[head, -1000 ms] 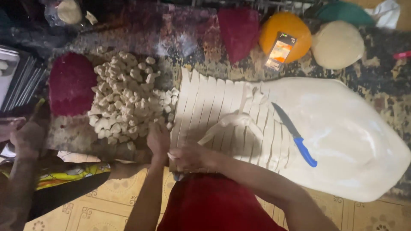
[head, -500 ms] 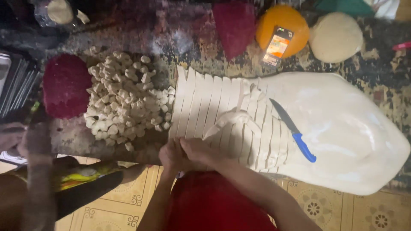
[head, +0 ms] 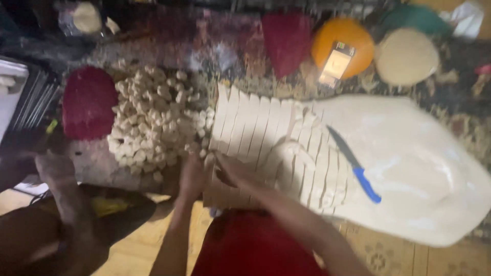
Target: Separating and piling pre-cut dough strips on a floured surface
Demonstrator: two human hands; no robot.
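both hands' fingers have closed on a dough strip [head: 225, 191] at the sheet's [head: 409, 168] near-left edge, left hand [head: 192, 179] beside right hand [head: 232, 171]; half a second ago they sat lower, so another strip is being worked; pieces [head: 153, 122] piled left, knife [head: 353, 163] idle right

One large sheet of rolled dough [head: 419, 163] lies on the counter [head: 97, 163], its left part cut into strips [head: 250, 125]; the blur lets roughly eight to ten strips be made out, no exact number. One heap of small dough pieces [head: 153, 120] sits beside them, far too many and too smeared to count. One knife [head: 354, 164] with a blue handle rests on the sheet. There are two dark red pads: one [head: 88, 102] left of the heap, one [head: 287, 37] at the top. One orange round thing [head: 341, 46], one pale round disc [head: 406, 56] and one green thing [head: 414, 18] lie along the top. Two hands work at the near edge, the left hand [head: 192, 176] and the right hand [head: 232, 171].
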